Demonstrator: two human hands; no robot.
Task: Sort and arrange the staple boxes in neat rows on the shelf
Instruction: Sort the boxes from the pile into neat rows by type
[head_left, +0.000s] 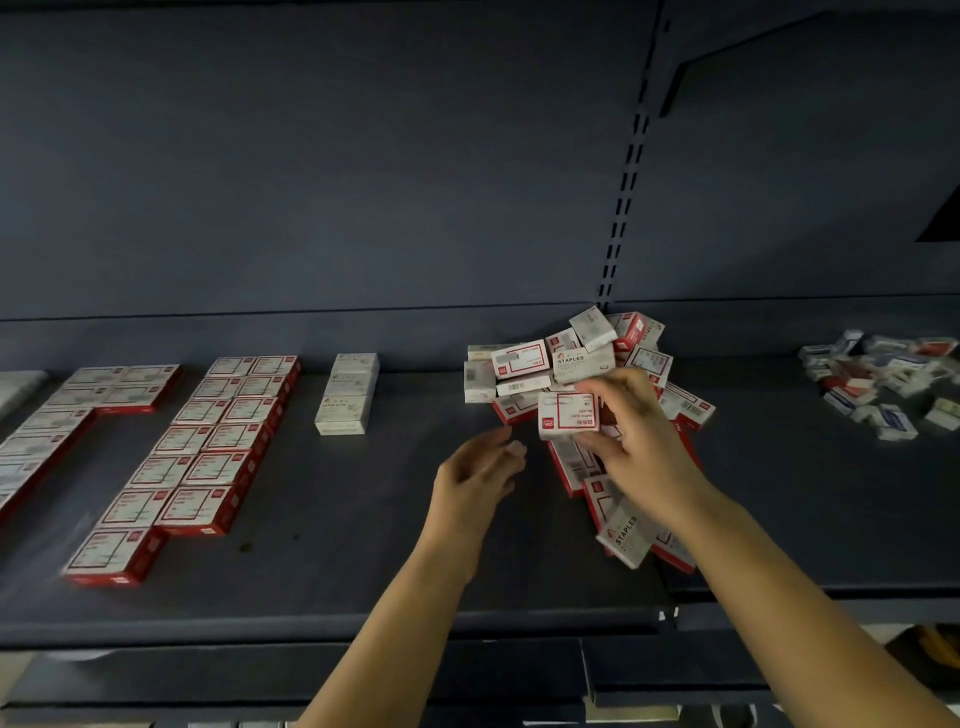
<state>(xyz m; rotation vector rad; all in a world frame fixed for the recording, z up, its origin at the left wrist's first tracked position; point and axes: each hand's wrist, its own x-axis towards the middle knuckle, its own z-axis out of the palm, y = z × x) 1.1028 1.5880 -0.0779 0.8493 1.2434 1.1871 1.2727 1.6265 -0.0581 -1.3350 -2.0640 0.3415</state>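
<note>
The left hand hovers with relaxed, empty fingers above the dark metal shelf. Just beyond, the right hand pinches a red-and-white cardboard staple box above the jumbled pile. Best carry it label-up to the red rows far left, butting edges squarely.

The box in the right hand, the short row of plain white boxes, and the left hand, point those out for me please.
Red-and-white box (567, 415): head view, on its white label face.
Row of white boxes (347, 393): head view, on the top of a middle box.
Left hand (475, 480): head view, on the back of the hand.
</note>
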